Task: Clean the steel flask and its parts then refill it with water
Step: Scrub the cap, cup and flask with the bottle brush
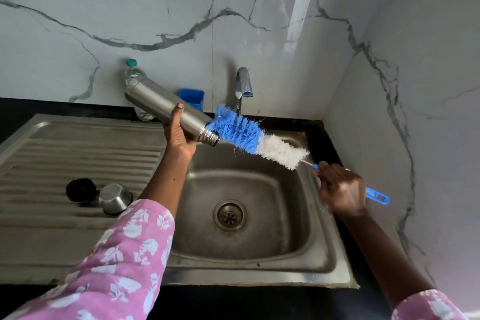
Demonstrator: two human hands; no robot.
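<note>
My two forearms in pink flowered sleeves (pixel 117 265) reach out from the bottom edge, one on either side of the steel sink (pixel 322 249), which I use as the landmark for everything here. Above the sink's far left corner, my left hand (pixel 179 135) is wrapped around the steel flask (pixel 161 102), gripping its smooth body just behind the threaded neck; the flask lies tilted, its base up and away towards the marble wall, its open mouth pointing down over the basin. Above the sink's right rim, my right hand (pixel 342 193) is closed around the blue handle of the bottle brush (pixel 249 135), whose blue and white bristles stretch from my fist to the flask's mouth, the tip just at or inside the opening. On the draining board left of the sink sit a small steel cup (pixel 115 197) and a black stopper (pixel 80 189) side by side. Behind the sink stand the tap (pixel 242 83), not running, a blue holder (pixel 192 97) and a plastic bottle (pixel 133 73). The flask looks rigid and light while empty, but likely slippery when wet, so a full grip around the mid-body seems safest; the brush is soft at the bristles and springy on its wire stem.
</note>
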